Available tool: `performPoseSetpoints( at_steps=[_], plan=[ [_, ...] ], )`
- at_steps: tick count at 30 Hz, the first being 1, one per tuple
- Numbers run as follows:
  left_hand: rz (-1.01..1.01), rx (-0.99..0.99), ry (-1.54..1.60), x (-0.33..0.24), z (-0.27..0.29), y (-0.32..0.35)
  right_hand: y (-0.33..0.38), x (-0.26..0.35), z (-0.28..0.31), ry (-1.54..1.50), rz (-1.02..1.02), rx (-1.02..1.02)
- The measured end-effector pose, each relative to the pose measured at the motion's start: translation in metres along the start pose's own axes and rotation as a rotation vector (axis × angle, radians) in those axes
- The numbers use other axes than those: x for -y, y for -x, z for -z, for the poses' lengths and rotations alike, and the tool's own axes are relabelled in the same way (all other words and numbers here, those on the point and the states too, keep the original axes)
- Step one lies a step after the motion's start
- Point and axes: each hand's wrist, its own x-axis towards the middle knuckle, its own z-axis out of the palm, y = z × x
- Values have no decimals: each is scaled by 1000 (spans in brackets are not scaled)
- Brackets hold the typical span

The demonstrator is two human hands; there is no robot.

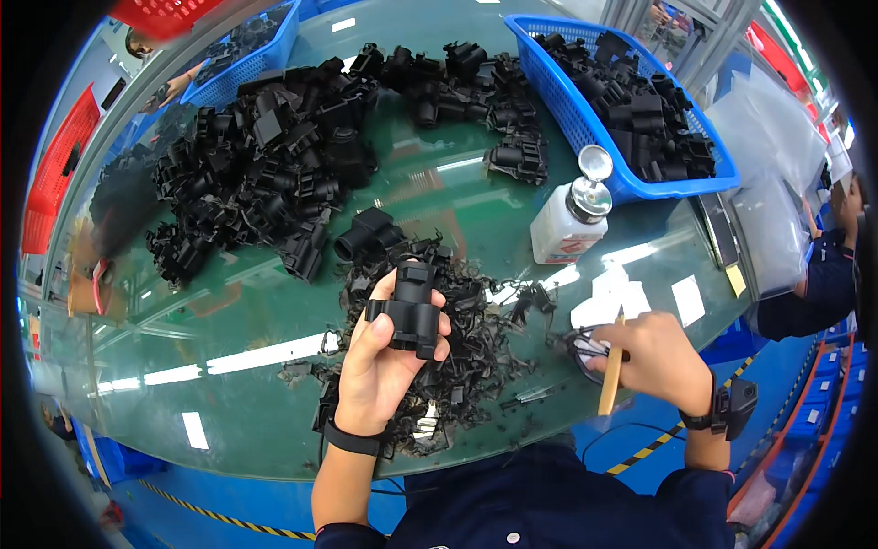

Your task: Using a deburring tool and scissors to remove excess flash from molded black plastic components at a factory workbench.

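- Plainly, in the head view, the left hand [370, 366] clasps a black plastic part [414, 316], thumb against its left side and fingertips curling round its right.
- That part is above the near middle of the green table [238, 416], its long axis pointing roughly away from the person; a dark band [353, 441] circles the left wrist.
- The right hand [660, 361] grips a tan stick [611, 380] between thumb and bent fingers, well apart from the left hand; a black device [734, 407] is strapped to that wrist.
- A thin, dark looped piece [583, 350] shows beside the right fingers (whether they touch it, I cannot tell).
- Tangled black scraps [480, 361] spread beneath and around the left hand, and a loose black part [370, 236] lies at their far edge.
- Beyond, to the left, a large heap of black parts [265, 174] covers the table.
- On the far right sits a blue basket [569, 114], filled with similar pieces; just in front of it stands a white bottle [560, 231] with a metal top.
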Motion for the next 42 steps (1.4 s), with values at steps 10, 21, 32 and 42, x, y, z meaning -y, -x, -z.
performPoseSetpoints(
  at_steps=[10, 21, 32, 42],
  plan=[
    [80, -19, 63, 8, -5, 1, -26, 39, -26, -175, 293, -521],
    [120, 36, 115, 6, -8, 5, -34, 42, -31, -158, 335, -514],
    [219, 60, 198, 5, -6, 6, -35, 42, -23, -52, 365, -503],
    [196, 102, 137, 4, -7, 7, -34, 44, -17, -27, 384, -494]
  ],
)
